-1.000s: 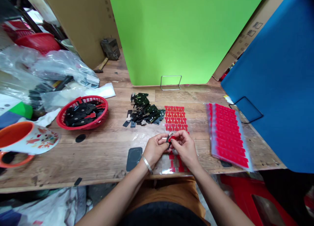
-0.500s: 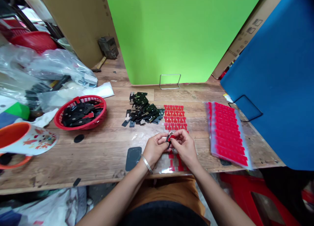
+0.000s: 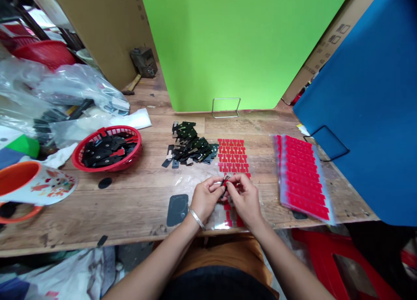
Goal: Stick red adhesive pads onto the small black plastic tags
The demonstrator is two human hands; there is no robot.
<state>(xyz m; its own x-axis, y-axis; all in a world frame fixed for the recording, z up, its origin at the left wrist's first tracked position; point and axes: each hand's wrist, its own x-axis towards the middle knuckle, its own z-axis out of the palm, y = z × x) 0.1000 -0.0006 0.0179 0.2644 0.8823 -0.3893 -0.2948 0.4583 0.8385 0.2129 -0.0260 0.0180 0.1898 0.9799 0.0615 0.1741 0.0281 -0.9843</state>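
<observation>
My left hand (image 3: 206, 196) is closed on a small flat black piece (image 3: 223, 188) with a metal-looking end. My right hand (image 3: 245, 198) pinches at the same piece, its thumb and fingers pressing a bit of red sticker against it. Both hands meet over a clear sheet of red T-shaped stickers (image 3: 232, 156), which they partly cover. Beyond my left hand lies a loose pile of black pieces (image 3: 195, 146), some with bare metal ends. A red basket (image 3: 139, 149) at the left holds more black pieces, a few carrying red.
More red sticker sheets (image 3: 302, 178) lie stacked at the right. A green board (image 3: 241, 48) and a blue board (image 3: 368, 117) stand behind, each with a wire stand. An orange-and-white mug (image 3: 48, 187) sits far left. A dark pad (image 3: 177, 210) lies near the table's front edge.
My right fingers have shifted slightly on the black piece, and less red shows between the fingertips. Both hands stay in nearly the same place.
</observation>
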